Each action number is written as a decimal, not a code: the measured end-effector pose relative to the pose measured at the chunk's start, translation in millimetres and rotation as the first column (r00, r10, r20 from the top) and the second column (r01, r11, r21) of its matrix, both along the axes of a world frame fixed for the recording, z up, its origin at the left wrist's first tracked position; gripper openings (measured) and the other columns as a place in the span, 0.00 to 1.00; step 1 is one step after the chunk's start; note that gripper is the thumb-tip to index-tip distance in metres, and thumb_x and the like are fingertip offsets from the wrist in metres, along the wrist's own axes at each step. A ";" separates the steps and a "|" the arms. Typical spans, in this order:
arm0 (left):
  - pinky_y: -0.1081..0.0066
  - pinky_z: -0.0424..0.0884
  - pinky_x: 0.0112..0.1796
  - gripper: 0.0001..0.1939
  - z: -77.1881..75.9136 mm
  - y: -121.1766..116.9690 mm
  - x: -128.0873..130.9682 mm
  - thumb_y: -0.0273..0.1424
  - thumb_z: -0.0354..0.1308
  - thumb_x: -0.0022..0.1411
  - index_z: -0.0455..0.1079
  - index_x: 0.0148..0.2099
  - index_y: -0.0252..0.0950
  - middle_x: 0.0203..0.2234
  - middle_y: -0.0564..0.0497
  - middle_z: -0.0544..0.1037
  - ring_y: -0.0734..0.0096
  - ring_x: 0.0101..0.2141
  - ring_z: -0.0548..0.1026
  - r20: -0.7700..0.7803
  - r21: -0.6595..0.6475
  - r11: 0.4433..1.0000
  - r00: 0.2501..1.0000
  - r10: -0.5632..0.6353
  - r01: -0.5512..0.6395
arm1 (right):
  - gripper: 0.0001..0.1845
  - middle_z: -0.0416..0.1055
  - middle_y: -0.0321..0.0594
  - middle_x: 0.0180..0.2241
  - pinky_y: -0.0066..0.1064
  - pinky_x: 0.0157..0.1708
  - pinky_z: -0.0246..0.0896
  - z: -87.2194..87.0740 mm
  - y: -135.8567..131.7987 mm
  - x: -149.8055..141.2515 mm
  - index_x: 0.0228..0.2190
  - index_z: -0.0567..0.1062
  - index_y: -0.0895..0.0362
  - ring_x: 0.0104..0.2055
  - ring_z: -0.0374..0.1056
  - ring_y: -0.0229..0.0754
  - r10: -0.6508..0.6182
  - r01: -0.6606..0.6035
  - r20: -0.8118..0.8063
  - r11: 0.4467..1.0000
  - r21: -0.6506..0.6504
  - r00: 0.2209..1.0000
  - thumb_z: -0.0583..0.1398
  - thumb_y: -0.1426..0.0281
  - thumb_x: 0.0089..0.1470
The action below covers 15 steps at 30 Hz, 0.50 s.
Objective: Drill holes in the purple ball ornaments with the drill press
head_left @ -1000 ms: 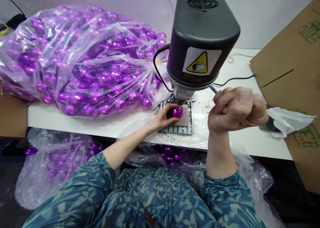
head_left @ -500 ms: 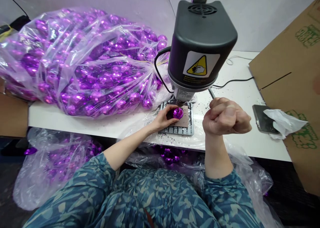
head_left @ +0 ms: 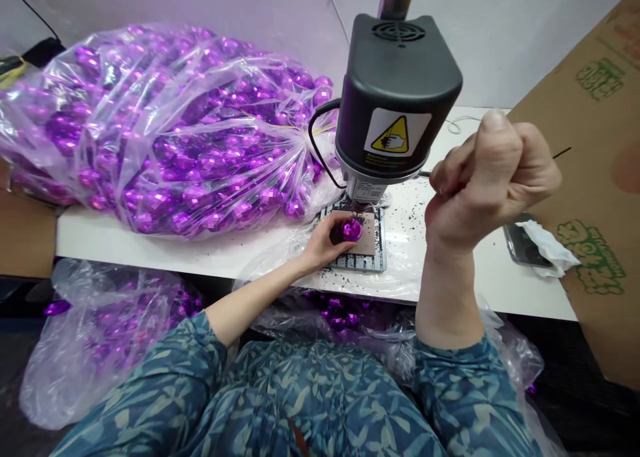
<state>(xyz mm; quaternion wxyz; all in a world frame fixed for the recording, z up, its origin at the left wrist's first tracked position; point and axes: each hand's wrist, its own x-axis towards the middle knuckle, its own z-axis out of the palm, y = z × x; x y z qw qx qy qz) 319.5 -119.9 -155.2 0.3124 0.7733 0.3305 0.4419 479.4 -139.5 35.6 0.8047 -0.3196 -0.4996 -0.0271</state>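
Fingers of the left hand are closed round a purple faceted ball, pinched from its far and near sides; the ball is held on a brown board over a slotted metal base, just below the chuck of a black drill-like machine. Right hand curled into a fist, raised beside the machine; whether a lever is gripped inside it cannot be told. Main hazard, as judged: fingertips could be caught if the chuck were lowered, little clearance being left. Ball is round and glossy; if pinched loosely or set off-centre, it could be rolled or spun aside and its surface scratched or cracked. Dark flecks are strewn over metal base and table; the board could be made to slide or sit unevenly by them. Loose plastic film beside the metal base might be snagged.
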 end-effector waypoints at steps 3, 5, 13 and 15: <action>0.55 0.74 0.48 0.24 7.9 -30.0 -13.3 0.42 0.70 0.59 0.69 0.52 0.37 0.45 0.44 0.78 0.57 0.47 0.77 -0.140 0.107 0.993 0.990 -0.028 0.044 | 0.25 0.47 0.27 0.12 0.31 0.16 0.41 5.7 0.2 0.0 0.16 0.55 0.53 0.13 0.44 0.29 0.028 -0.028 -0.008 1.000 -0.009 1.000 0.59 0.70 0.60; 0.58 0.74 0.45 0.25 13.6 -52.9 -24.2 0.47 0.69 0.59 0.70 0.51 0.37 0.41 0.46 0.78 0.58 0.44 0.75 -0.279 0.124 0.975 0.949 -0.146 0.186 | 0.25 0.48 0.27 0.11 0.33 0.16 0.40 4.6 -0.1 -0.2 0.16 0.54 0.53 0.13 0.44 0.31 0.015 -0.015 -0.008 1.000 -0.011 1.000 0.59 0.71 0.60; 0.57 0.72 0.48 0.10 31.1 15.2 -35.5 0.33 0.50 0.74 0.71 0.46 0.35 0.40 0.43 0.77 0.59 0.44 0.73 -0.362 0.195 0.978 0.932 0.004 0.072 | 0.25 0.50 0.26 0.12 0.26 0.18 0.42 1.9 -0.8 -1.3 0.17 0.54 0.56 0.14 0.46 0.26 0.007 -0.007 -0.005 1.000 0.003 1.000 0.58 0.70 0.62; 0.55 0.71 0.50 0.07 32.2 70.2 -28.0 0.27 0.51 0.70 0.72 0.43 0.36 0.39 0.42 0.77 0.56 0.45 0.73 -0.288 0.162 0.984 0.950 0.121 -0.076 | 0.25 0.50 0.25 0.12 0.24 0.18 0.42 1.6 -0.5 -0.5 0.17 0.54 0.56 0.14 0.47 0.25 0.023 -0.023 -0.007 1.000 0.018 1.000 0.58 0.69 0.62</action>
